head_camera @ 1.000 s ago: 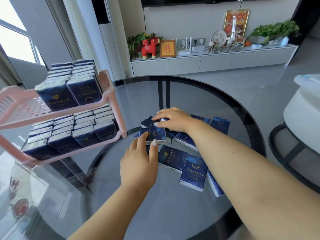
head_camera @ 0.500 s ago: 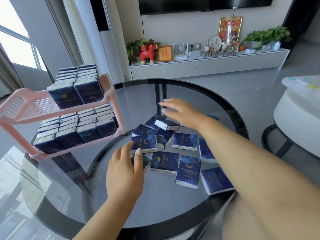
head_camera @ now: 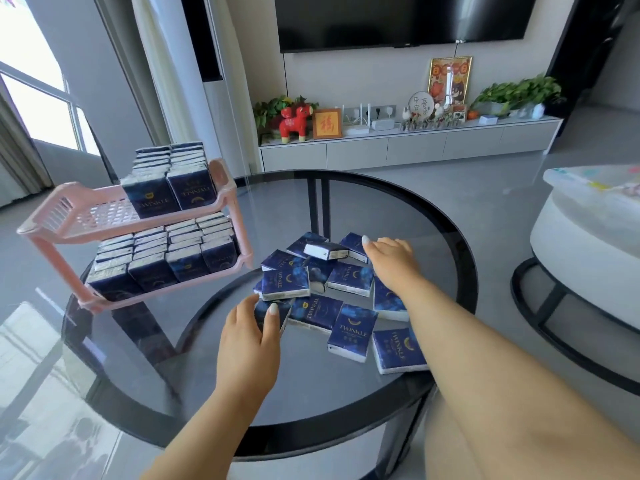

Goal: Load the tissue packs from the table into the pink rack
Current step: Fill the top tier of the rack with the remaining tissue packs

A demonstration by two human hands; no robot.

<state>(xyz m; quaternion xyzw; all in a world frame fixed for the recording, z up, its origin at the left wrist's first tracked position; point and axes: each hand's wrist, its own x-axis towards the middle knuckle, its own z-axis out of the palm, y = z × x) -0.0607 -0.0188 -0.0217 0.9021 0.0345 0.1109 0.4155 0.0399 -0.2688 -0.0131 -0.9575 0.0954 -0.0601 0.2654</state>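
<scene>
Roughly two-thirds done; rack [head_camera: 221, 188] bottom shelf full, top half-filled; a dozen packs [head_camera: 351, 329] left on tabletop [head_camera: 311, 393]; left hand [head_camera: 247, 344], right hand [head_camera: 391, 259] open, empty.

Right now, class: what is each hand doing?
Left hand: open, fingertips on a tissue pack, not gripping.
Right hand: open, holding nothing.

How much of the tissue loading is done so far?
Lower shelf of the pink rack looks full; the upper shelf holds two rows with space left. Left hand touches a pack, right hand another; neither lifted. About a dozen loose packs remain.
</scene>
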